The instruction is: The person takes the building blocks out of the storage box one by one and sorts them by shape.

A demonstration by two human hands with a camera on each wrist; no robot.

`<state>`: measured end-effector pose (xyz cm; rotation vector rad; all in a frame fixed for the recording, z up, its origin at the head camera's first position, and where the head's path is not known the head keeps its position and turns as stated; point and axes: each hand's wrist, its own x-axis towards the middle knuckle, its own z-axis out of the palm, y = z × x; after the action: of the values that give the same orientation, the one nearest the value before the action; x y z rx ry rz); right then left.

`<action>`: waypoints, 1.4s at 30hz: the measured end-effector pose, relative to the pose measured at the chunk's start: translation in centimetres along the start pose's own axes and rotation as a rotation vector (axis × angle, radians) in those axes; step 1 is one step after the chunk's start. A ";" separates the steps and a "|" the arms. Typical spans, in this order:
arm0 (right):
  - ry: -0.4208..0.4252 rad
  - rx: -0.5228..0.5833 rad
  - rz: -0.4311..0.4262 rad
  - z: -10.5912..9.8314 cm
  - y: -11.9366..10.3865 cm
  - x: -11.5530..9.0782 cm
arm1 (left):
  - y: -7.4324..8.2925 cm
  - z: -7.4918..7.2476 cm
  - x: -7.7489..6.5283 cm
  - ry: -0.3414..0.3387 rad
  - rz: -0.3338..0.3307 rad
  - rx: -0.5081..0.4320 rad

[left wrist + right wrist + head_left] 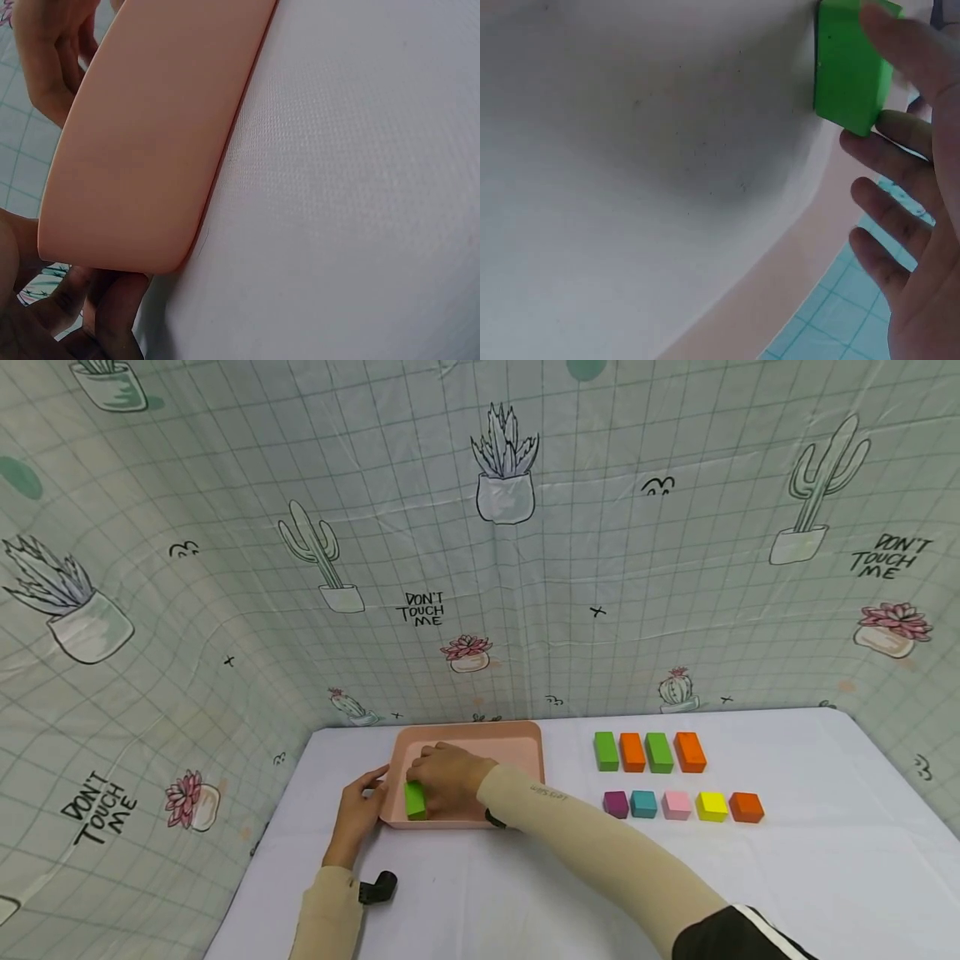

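A shallow pink tray [517,750] lies on the white table. Inside its left end, my right hand [453,781] pinches a green rectangular block [415,802]. In the right wrist view, the thumb presses on the near face of the green block [847,71], with fingertips at its far edge and lower end; the other fingers are spread below. My left hand [357,814] holds the tray's left end, its fingers bent against the outer wall [142,150] in the left wrist view.
Right of the tray, a back row has green [607,752] and orange [632,752] rectangular blocks. In front are smaller purple [616,805], teal [643,804], pink [677,806], yellow [712,807] and orange [747,807] blocks. A patterned cloth [525,568] hangs behind the table.
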<state>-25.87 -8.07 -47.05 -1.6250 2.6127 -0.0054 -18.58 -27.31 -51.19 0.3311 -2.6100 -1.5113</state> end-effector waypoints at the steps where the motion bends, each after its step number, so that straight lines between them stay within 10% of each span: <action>1: -0.004 -0.008 0.007 0.0 -0.1 0.0 | 0.0 0.0 0.0 -0.002 0.000 0.000; 21: 0.026 0.022 0.077 -0.4 1.5 -2.2 | 0.3 0.8 0.0 -0.005 0.002 -0.009; 42: 0.357 0.003 0.089 -2.0 6.4 -13.8 | 0.2 -0.2 -0.1 -0.038 -0.039 -0.023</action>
<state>-25.65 7.08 -44.51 -1.6372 2.9371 -0.3244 -18.46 -27.37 -50.86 0.3566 -2.6273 -1.5738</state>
